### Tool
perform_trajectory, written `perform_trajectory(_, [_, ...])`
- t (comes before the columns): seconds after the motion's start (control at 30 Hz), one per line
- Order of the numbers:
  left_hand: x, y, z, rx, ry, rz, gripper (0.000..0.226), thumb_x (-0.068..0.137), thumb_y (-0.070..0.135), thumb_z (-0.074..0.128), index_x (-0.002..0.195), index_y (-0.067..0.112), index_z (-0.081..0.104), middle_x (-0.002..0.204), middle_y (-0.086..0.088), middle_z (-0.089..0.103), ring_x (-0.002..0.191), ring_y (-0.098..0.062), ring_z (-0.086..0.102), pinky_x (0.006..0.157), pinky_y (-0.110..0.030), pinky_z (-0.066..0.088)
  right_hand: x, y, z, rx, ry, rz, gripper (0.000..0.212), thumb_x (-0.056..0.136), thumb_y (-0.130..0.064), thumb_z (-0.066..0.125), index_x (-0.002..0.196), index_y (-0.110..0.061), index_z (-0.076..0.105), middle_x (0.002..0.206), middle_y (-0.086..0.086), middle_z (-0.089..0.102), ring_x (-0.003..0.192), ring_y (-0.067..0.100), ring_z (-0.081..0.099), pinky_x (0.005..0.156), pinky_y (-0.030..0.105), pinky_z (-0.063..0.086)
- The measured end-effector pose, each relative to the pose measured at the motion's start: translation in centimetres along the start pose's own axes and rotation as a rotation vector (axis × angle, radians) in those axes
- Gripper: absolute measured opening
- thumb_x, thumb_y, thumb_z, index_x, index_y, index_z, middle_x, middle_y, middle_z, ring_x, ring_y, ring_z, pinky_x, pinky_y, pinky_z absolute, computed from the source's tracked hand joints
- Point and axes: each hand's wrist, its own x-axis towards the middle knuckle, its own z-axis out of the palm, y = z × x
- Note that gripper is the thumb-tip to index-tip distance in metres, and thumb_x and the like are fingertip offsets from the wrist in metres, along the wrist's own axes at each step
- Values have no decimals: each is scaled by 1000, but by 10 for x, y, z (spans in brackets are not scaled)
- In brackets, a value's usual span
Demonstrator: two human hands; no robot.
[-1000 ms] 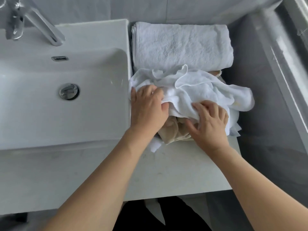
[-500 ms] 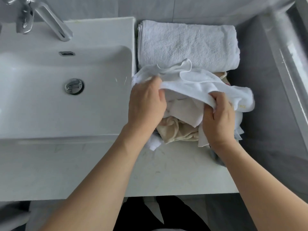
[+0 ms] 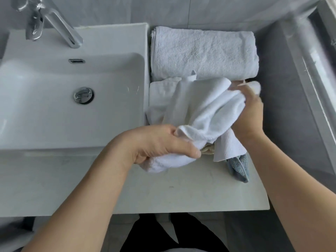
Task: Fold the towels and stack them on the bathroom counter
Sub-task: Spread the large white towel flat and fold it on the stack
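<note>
White towel [image 3: 205, 110] stretched between both fists — left hand [image 3: 156, 144], right hand [image 3: 249, 115].

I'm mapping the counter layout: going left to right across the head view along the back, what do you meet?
Faucet → sink basin → folded white towel → grey ledge at the right edge.
</note>
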Motion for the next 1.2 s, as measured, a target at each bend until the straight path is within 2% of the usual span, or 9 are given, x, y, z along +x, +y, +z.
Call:
perform_trajectory(0.07, [12, -4, 3, 311, 399, 28, 39, 68, 55, 78, 88, 23, 69, 86, 4, 69, 91, -23, 69, 75, -33, 52, 1, -19, -10, 324, 12, 53, 11, 85, -2, 56, 88, -12, 54, 80, 6, 57, 74, 18, 51, 70, 34, 46])
perform_trajectory(0.17, [29, -11, 9, 626, 908, 167, 65, 72, 60, 69, 124, 25, 56, 128, -3, 46, 122, -30, 42, 93, -40, 38, -2, -37, -21, 614, 94, -3, 33, 83, 7, 50, 68, -18, 36, 56, -18, 43, 54, -1, 34, 50, 14, 33])
perform_trajectory(0.23, [37, -14, 5, 634, 917, 175, 63, 78, 50, 67, 133, 23, 51, 147, -7, 35, 135, -32, 31, 103, -42, 31, -5, -45, -24, 546, 101, -61, 43, 81, 13, 50, 65, -23, 31, 48, -20, 38, 48, -2, 31, 48, 9, 29])
perform_trajectory(0.33, [36, -12, -4, 304, 865, 369, 5, 87, 25, 58, 89, 24, 62, 103, 4, 68, 105, -26, 64, 78, -32, 47, -9, -52, -21, 318, 67, -126, 33, 80, -5, 58, 70, -27, 36, 57, -19, 42, 49, -5, 40, 49, 8, 31])
perform_trajectory(0.43, [21, -8, -15, -316, 687, 485, 11, 82, 23, 60, 74, 24, 68, 67, 10, 67, 67, -4, 65, 60, -22, 49, -25, -38, -16, 142, -34, -140, 25, 79, -31, 59, 103, -26, 59, 84, -17, 62, 78, -9, 58, 67, 10, 42])
perform_trajectory(0.57, [12, -50, -37, -421, 385, 158, 28, 85, -30, 50, 105, -11, 49, 76, 0, 51, 58, 15, 58, 79, -14, 37, -43, -19, 3, -104, -119, -206, 49, 81, -30, 50, 128, -20, 62, 117, 5, 66, 111, 28, 58, 94, 43, 44])
perform_trajectory(0.67, [-9, -76, -33, -334, 295, -37, 16, 98, 1, 55, 89, 9, 66, 83, -10, 63, 73, -11, 64, 73, -22, 48, -48, -8, 13, -157, -64, -15, 39, 81, -27, 44, 112, -19, 66, 111, 4, 67, 106, 29, 58, 90, 44, 45])
perform_trajectory(0.77, [-22, -77, -15, -186, 206, -50, 15, 72, 28, 80, 74, 13, 76, 73, -3, 73, 72, -17, 69, 68, -26, 54, -57, -11, 18, -45, -37, 110, 21, 82, -28, 40, 84, -20, 59, 75, -8, 64, 76, 21, 61, 63, 38, 49])
perform_trajectory(1.2, [-97, -154, -100, -413, 619, 234, 28, 88, 36, 67, 94, 9, 72, 80, -12, 74, 71, -23, 72, 59, -32, 53, -139, -156, 113, -56, 65, -304, 28, 68, -27, 69, 84, -6, 64, 65, 7, 65, 60, 36, 60, 52, 32, 43])
